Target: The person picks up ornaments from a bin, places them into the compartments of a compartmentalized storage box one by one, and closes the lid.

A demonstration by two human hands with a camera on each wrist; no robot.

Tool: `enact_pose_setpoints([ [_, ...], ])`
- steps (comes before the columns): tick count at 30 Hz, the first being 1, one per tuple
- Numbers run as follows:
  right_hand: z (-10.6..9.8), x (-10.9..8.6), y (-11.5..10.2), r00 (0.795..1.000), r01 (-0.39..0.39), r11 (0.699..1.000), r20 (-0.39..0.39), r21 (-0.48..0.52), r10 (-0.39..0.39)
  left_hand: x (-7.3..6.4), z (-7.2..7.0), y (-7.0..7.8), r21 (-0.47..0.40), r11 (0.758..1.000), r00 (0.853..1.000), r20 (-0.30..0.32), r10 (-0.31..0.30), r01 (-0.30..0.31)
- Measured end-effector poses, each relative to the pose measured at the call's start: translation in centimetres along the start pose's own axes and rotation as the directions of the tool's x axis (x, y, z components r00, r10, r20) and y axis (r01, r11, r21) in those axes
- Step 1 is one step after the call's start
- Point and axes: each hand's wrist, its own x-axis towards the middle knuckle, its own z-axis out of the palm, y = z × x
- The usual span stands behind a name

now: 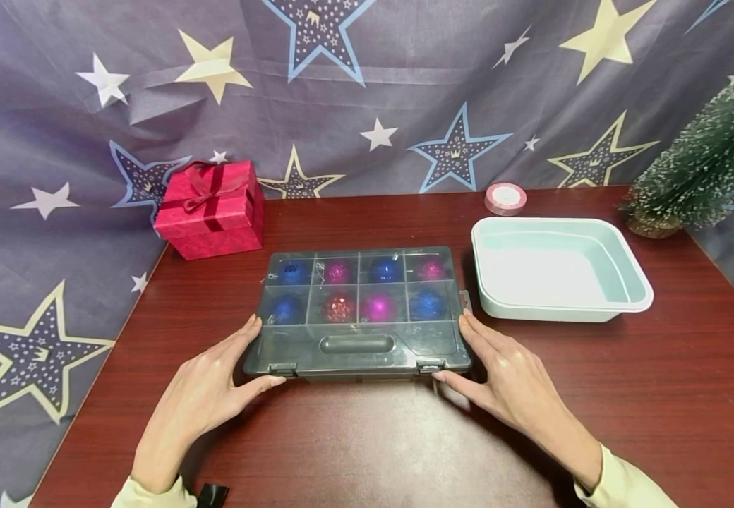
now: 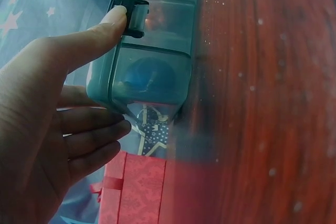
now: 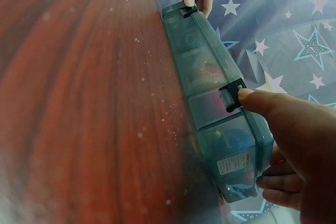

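A translucent grey divided storage case lies closed on the table in the head view, its latches facing the near edge. Through its lid show shiny blue, pink and red balls, one in each of several compartments. My left hand holds the case's left front corner, thumb on the black left latch and fingers along the side. At the opposite corner, my right hand grips it likewise, its thumb on the right latch. A white label shows on the case's front in the right wrist view.
To the right of the case stands a pale mint plastic tub. Behind the tub is a roll of pink ribbon. A red gift box sits at back left, and a small frosted tree at back right. Star-printed cloth hangs behind the table.
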Motion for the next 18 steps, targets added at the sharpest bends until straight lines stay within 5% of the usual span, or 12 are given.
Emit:
enact_pose_setpoints([
  [18,0.11,0.03,0.07,0.999,0.020,1.000,-0.030,0.000,-0.020,-0.09,-0.02,0.15,-0.002,1.000,1.000,0.009,-0.011,0.011],
])
